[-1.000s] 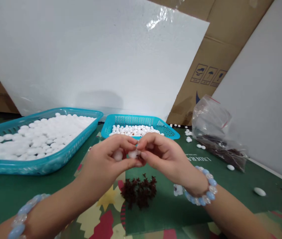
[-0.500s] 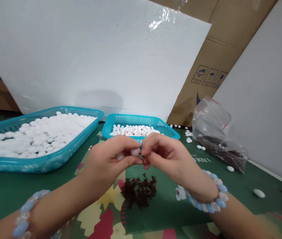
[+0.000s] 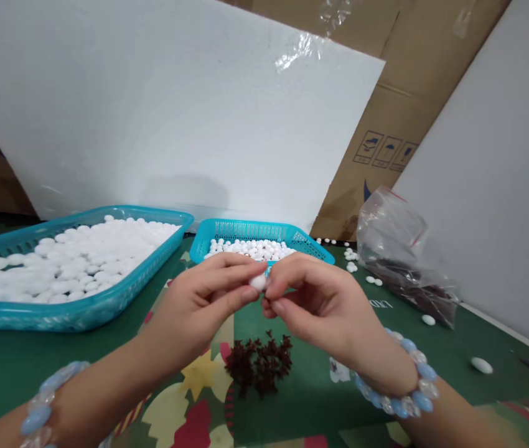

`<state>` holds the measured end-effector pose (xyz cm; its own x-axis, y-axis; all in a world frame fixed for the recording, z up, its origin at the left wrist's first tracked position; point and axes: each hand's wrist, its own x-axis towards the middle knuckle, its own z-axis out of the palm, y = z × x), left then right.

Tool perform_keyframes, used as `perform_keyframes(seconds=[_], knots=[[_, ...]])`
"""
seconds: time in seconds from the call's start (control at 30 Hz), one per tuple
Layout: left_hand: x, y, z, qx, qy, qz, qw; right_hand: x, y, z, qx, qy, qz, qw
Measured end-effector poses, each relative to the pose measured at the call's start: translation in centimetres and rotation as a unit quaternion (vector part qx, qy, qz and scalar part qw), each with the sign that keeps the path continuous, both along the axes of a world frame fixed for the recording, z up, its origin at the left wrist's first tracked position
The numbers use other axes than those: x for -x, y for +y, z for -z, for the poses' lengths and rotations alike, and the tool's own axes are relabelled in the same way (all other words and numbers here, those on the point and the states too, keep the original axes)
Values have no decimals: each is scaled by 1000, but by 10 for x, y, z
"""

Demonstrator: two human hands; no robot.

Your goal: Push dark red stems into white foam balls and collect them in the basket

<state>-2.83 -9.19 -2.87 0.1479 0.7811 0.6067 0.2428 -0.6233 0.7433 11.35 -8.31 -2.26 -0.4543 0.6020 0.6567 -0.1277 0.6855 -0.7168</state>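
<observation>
My left hand (image 3: 213,295) pinches a small white egg-shaped ball (image 3: 259,283) between thumb and fingertips, above the green mat. Against its right side are the fingertips of my right hand (image 3: 320,305), thumb and forefinger closed together. A dark brown bit shows at those fingertips, too small and partly hidden to make out fully; it looks like the small brown star-shaped pieces in the pile (image 3: 259,364) just below my hands. Both wrists wear bracelets of blue and clear beads.
At left stands a large blue basket (image 3: 82,317) full of white balls. A smaller blue basket (image 3: 246,229) behind my hands holds more. A clear plastic bag (image 3: 404,255) of brown pieces lies at right, with loose white balls (image 3: 482,365) around it. White board and cardboard close the back.
The white ball now sticks out further at my left fingertips, and my left fingers have straightened. Another white ball seen in my left palm is now hidden. The view has shifted slightly.
</observation>
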Motion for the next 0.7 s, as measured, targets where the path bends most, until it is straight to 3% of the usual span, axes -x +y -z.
perform_keyframes(seconds=[0.13, 0.27, 0.4, 0.7], knots=[[-2, 0, 1, 45, -63, 26, 997, 0, 0, -1, 7, 0, 2, 1000], [-5, 0, 0, 124, -175, 67, 974, 1, 1, -3, 56, 17, -23, 998], [-6, -1, -1, 137, -188, 84, 969, 1, 3, -2, 68, 41, -47, 996], [-7, 1, 4, 162, -220, 73, 959, 2, 6, 6, -122, 5, 104, 987]])
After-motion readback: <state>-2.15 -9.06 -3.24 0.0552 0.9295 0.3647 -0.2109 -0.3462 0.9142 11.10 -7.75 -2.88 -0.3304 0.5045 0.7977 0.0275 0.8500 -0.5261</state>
